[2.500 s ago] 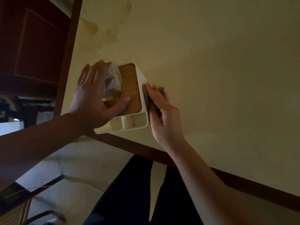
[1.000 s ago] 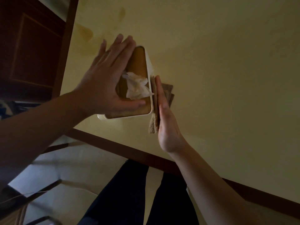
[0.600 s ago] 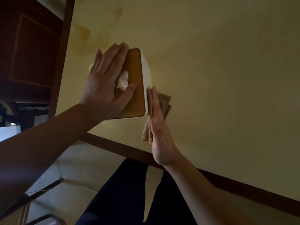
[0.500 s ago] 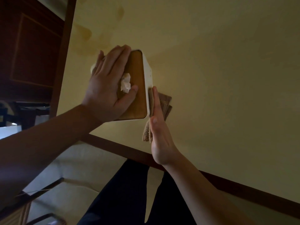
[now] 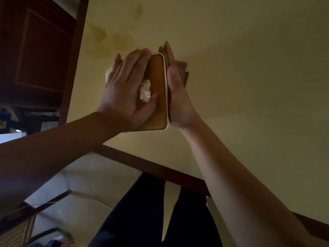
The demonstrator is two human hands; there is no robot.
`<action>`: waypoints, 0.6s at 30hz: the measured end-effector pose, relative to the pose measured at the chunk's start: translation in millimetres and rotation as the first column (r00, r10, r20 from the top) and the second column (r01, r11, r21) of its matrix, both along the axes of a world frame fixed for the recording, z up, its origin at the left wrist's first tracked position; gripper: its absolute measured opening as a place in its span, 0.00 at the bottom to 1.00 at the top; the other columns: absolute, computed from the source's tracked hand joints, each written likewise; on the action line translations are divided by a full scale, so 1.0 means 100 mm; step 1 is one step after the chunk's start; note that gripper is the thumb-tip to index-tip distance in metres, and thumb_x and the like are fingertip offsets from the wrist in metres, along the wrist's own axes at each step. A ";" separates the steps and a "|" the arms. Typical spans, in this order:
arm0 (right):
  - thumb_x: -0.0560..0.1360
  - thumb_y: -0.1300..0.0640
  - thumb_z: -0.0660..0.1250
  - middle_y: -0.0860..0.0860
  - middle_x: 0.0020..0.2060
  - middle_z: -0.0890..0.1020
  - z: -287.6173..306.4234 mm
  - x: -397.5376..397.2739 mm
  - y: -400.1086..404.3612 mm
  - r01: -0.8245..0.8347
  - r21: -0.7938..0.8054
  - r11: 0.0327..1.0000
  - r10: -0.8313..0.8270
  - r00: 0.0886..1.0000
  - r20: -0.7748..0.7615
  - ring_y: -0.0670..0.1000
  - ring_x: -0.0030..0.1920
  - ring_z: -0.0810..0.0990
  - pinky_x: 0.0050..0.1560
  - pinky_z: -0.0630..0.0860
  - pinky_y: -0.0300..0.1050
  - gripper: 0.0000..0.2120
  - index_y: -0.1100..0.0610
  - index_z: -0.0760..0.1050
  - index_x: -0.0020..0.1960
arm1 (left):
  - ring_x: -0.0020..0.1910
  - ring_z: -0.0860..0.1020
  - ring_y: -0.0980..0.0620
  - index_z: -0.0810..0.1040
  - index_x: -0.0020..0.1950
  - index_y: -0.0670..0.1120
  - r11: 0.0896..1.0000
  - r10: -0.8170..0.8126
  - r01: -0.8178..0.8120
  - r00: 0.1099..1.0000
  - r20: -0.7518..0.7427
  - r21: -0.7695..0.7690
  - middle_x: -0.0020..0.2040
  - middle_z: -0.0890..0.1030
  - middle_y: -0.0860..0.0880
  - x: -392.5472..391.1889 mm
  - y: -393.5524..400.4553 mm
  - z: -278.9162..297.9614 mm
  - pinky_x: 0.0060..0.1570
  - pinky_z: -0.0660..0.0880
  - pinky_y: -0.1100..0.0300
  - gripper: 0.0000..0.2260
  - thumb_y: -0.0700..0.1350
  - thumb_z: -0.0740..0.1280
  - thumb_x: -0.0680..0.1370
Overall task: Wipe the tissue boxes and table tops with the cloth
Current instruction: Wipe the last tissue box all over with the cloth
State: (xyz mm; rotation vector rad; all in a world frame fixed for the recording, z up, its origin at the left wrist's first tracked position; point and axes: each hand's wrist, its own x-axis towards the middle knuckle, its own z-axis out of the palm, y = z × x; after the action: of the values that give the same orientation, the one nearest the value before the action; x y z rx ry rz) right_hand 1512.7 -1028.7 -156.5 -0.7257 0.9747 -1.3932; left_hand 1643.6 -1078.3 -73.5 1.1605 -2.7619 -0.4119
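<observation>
We see the tissue box point(image 5: 157, 93) on the table top point(image 5: 249, 86), near its left edge, sandwiched between 2 hands. Left hand point(image 5: 124, 90) lies across its wooden lid, fingers loosely wrapped over the far-left side, thumb beside the tissue tuft point(image 5: 145, 90), holding the box. Right hand point(image 5: 176, 90) is flat, fingers straight, pressing the brown cloth point(image 5: 182, 72) against the box's right wall. Cloth mostly hidden behind that palm.
</observation>
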 end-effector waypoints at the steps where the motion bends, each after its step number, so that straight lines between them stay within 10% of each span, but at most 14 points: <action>1: 0.80 0.25 0.57 0.51 0.86 0.54 0.01 0.03 0.11 0.006 -0.005 1.000 -0.006 1.000 -0.020 0.53 0.85 0.54 0.83 0.55 0.66 0.48 0.49 0.44 0.87 | 0.80 0.63 0.43 0.61 0.81 0.38 1.000 0.000 0.000 1.000 -0.002 0.001 0.79 0.65 0.41 0.00 0.00 0.00 0.81 0.51 0.40 0.35 0.57 0.62 0.80; 10: 0.84 0.33 0.50 0.54 0.87 0.48 0.21 0.37 1.17 0.042 -0.042 0.998 -0.051 0.967 -0.249 0.58 0.86 0.47 0.82 0.52 0.69 0.43 0.59 0.42 0.86 | 0.81 0.61 0.44 0.59 0.82 0.39 1.000 -0.014 0.014 1.000 0.014 -0.002 0.80 0.63 0.41 0.02 -0.01 -0.02 0.81 0.48 0.43 0.35 0.55 0.62 0.80; 18: 0.81 0.26 0.51 0.51 0.86 0.53 0.13 0.12 0.51 0.051 0.002 0.999 -0.049 0.983 -0.180 0.53 0.86 0.52 0.83 0.56 0.64 0.47 0.53 0.43 0.87 | 0.80 0.62 0.42 0.59 0.82 0.38 0.999 -0.036 0.036 0.999 0.019 -0.015 0.80 0.63 0.39 0.02 -0.01 -0.02 0.81 0.49 0.42 0.35 0.57 0.60 0.81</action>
State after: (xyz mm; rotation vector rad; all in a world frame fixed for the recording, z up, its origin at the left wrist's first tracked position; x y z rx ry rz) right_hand 1524.5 -977.4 -143.1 -0.8377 1.1447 -1.3846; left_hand 1645.2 -1079.4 -75.3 1.1184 -2.8009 -0.3841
